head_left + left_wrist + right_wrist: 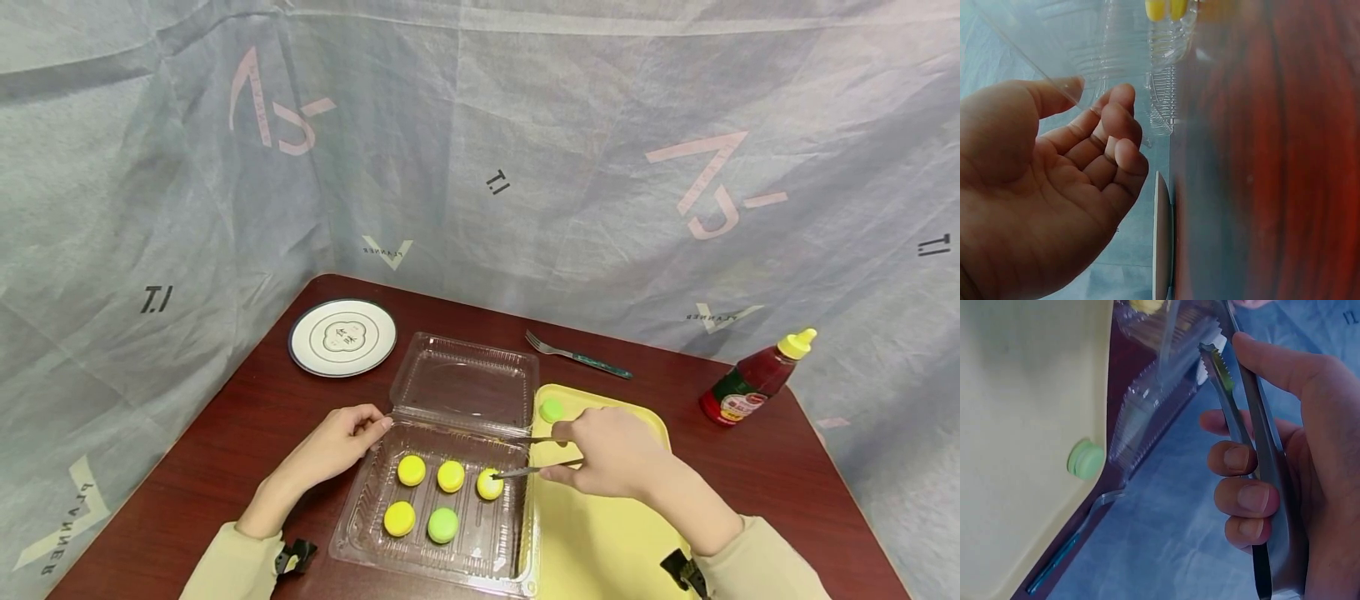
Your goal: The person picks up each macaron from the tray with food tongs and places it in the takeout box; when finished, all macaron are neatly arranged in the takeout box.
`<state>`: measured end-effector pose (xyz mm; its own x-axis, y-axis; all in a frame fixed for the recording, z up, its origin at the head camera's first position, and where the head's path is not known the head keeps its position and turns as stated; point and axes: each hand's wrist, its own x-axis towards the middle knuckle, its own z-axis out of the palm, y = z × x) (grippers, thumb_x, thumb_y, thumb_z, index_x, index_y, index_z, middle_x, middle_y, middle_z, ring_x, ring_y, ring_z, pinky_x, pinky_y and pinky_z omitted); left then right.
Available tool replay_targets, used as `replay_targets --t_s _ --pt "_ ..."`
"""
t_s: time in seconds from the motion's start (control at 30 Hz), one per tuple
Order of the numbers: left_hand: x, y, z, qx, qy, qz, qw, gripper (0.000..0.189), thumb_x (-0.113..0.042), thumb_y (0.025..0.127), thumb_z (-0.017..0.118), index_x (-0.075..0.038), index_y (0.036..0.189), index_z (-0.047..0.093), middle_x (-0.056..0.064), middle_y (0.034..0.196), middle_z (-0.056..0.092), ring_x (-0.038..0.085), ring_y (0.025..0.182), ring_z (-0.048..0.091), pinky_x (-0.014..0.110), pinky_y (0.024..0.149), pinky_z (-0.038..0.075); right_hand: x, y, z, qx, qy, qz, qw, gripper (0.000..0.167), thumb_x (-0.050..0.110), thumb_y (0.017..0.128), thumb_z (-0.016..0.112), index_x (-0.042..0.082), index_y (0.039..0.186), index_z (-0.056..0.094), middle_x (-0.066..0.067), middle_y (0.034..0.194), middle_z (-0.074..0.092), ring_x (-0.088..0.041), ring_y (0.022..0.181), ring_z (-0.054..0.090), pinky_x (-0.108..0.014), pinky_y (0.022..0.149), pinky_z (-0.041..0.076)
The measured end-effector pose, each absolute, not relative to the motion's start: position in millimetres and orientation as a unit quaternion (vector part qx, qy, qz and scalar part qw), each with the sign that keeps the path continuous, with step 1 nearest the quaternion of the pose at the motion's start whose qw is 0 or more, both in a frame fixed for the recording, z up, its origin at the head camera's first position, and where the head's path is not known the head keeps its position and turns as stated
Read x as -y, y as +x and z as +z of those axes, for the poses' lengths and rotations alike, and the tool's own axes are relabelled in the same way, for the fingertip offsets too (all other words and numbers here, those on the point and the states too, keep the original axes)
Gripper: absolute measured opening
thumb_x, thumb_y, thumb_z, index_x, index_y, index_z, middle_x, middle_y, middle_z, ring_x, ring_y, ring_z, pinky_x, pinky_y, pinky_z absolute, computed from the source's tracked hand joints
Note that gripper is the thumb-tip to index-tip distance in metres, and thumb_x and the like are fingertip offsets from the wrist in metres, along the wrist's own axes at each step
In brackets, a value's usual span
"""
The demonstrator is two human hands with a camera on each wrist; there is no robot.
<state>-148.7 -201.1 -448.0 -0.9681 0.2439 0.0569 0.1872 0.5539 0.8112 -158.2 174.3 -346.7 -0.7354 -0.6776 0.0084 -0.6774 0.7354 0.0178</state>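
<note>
My left hand (341,442) pinches the rim of a clear plastic clamshell box (365,492) at its left hinge corner. In the left wrist view, the thumb and fingers of that hand (1079,169) meet at the plastic edge. Metal tongs (1266,444) with serrated tips are gripped in my right hand (618,454). Their arms stand apart over the box's right side, one tip overlapping a yellow macaron (490,484). Beside it in the box lie more yellow macarons (451,476) and a green macaron (442,525). The box's lid (465,379) is folded back, away from me.
A pale yellow tray (592,542) lies right of the box, under my right hand, with a green macaron (552,409) near its far corner. Farther back are a white plate (367,333), a fork (577,357) and a red sauce bottle (753,383) with a yellow cap.
</note>
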Motion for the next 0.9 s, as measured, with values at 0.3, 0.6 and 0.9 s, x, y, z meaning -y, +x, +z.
replay_targets --t_s 0.3,0.6,0.9 --pt "201 -149 -449 -0.880 0.126 0.457 0.029 0.022 -0.028 0.101 0.061 -0.011 0.087 0.064 -0.004 0.067 0.055 0.009 0.058 0.047 0.025 0.055 0.040 -192 -173 -337 0.937 0.349 0.007 0.021 0.033 0.060 0.082 0.073 0.028 0.078 0.063 0.020 0.058 0.045 0.000 0.050 0.040 -0.027 0.050 0.037" --pt "202 -149 -448 -0.880 0.129 0.456 0.027 0.022 -0.027 0.102 0.061 -0.011 0.087 0.064 -0.003 0.067 0.055 0.009 0.058 0.047 0.025 0.055 0.040 -213 -192 -336 0.949 0.314 0.014 0.029 0.043 0.060 0.083 0.072 0.020 0.100 0.074 0.015 0.075 0.067 -0.003 0.059 0.057 -0.034 0.057 0.049" --pt "201 -149 -448 -0.879 0.126 0.458 0.030 0.023 -0.027 0.102 0.061 -0.010 0.087 0.064 -0.004 0.067 0.055 0.009 0.058 0.047 0.025 0.055 0.040 -233 -211 -345 0.962 0.272 0.014 0.008 0.050 0.060 0.085 0.070 0.017 0.110 0.075 0.014 0.065 0.061 -0.008 0.062 0.060 -0.037 0.058 0.050"
